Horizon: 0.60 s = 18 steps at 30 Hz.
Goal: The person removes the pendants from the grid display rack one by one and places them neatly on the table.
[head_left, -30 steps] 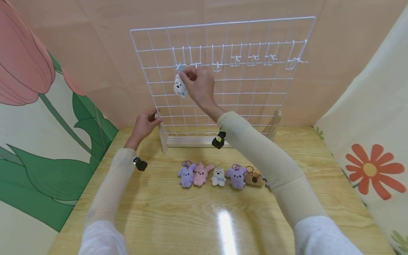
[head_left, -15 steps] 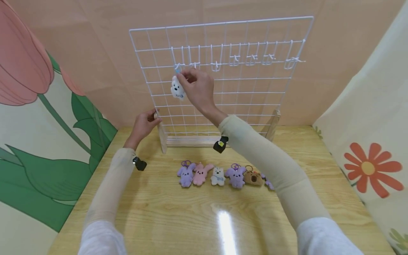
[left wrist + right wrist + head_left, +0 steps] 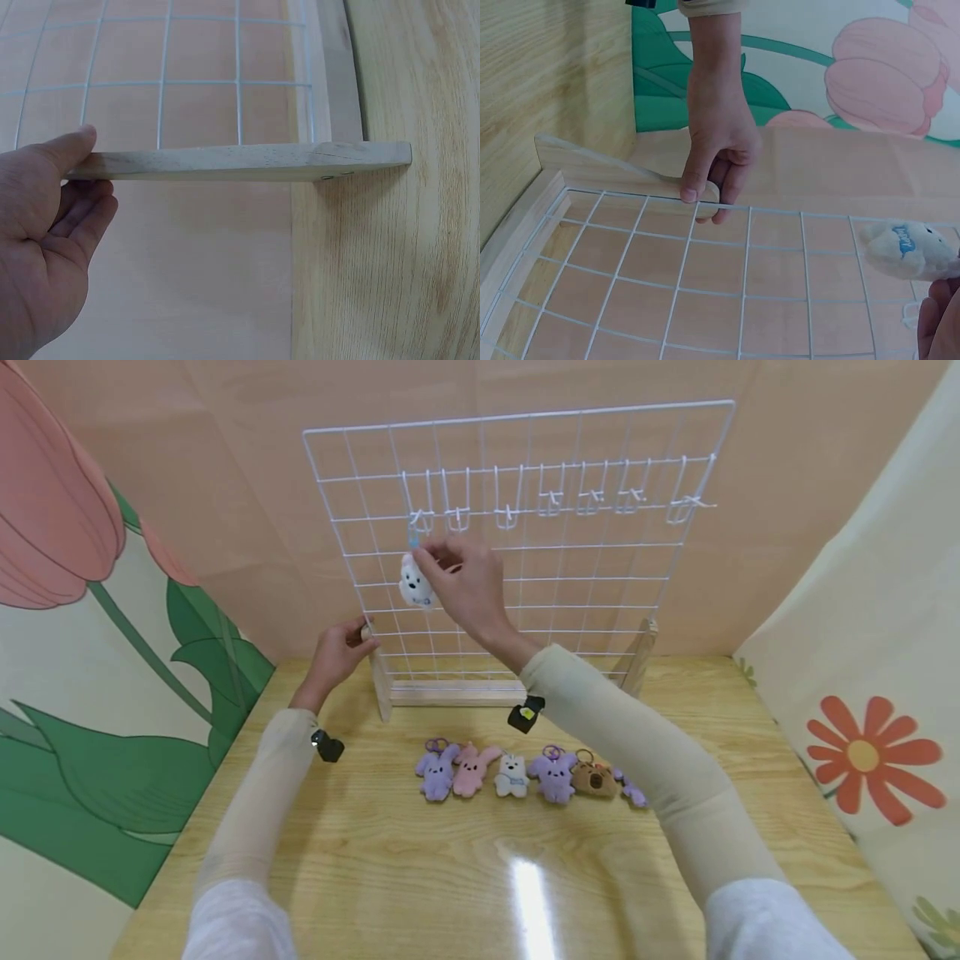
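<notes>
My right hand (image 3: 468, 585) pinches a small white plush keychain (image 3: 416, 583) near its top, in front of the wire grid. A light blue strap (image 3: 413, 537) runs up from the plush to the leftmost white hook (image 3: 420, 518); whether it is on the hook is too small to tell. In the right wrist view the plush (image 3: 907, 250) shows blue lettering on its front. My left hand (image 3: 335, 662) grips the upper end of the grid stand's left wooden side post (image 3: 381, 681). Thumb above and fingers beneath this post (image 3: 225, 161) appear in the left wrist view.
The white wire grid (image 3: 585, 578) stands upright on its wooden base (image 3: 450, 693), with several hooks along its upper part. On the table before it lies a row of plush keychains: purple (image 3: 436, 775), pink (image 3: 471, 772), white (image 3: 512, 777), purple (image 3: 555, 778), brown (image 3: 595, 780).
My right hand and the white plush have come down a little, below the hook, and shifted slightly left. The left hand keeps its grip on the post.
</notes>
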Each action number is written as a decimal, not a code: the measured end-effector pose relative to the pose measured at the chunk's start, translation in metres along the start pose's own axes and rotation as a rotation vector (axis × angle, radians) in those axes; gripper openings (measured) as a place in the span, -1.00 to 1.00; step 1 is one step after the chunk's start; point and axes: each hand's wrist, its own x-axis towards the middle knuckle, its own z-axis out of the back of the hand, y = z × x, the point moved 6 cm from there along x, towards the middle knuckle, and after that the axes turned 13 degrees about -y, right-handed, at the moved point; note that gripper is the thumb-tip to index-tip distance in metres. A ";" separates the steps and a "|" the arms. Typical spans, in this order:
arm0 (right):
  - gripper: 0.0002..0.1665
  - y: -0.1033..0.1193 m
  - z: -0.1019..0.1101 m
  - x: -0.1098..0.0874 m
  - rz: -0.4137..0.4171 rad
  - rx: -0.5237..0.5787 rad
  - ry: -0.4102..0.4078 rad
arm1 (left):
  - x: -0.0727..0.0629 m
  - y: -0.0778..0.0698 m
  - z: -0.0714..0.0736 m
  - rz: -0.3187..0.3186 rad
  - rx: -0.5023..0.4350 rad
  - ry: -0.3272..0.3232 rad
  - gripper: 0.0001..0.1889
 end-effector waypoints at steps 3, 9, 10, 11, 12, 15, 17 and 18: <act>-0.78 -0.001 0.001 -0.004 -0.002 0.003 0.013 | 0.000 0.000 0.000 -0.005 -0.001 0.000 -0.46; -0.78 -0.006 0.002 -0.010 0.018 0.018 0.036 | 0.000 0.001 0.000 -0.012 -0.002 0.001 -0.45; -0.78 -0.007 0.002 -0.011 0.028 0.017 0.039 | 0.000 0.001 0.000 -0.016 0.000 0.001 -0.45; -0.78 -0.007 0.002 -0.013 0.040 0.019 0.043 | 0.000 0.001 0.000 -0.020 0.000 0.000 -0.46; -0.78 -0.008 0.002 -0.014 0.047 0.019 0.048 | 0.001 0.001 0.000 -0.021 -0.001 -0.001 -0.46; -0.79 -0.010 0.003 -0.018 0.059 0.017 0.057 | 0.001 0.001 -0.001 -0.018 -0.004 -0.006 -0.46; -0.79 -0.013 0.003 -0.021 0.043 0.017 0.064 | 0.001 0.002 -0.001 -0.016 -0.006 -0.005 -0.46; -0.78 -0.014 0.003 -0.023 0.033 0.014 0.068 | 0.001 0.002 -0.001 -0.016 -0.005 -0.004 -0.46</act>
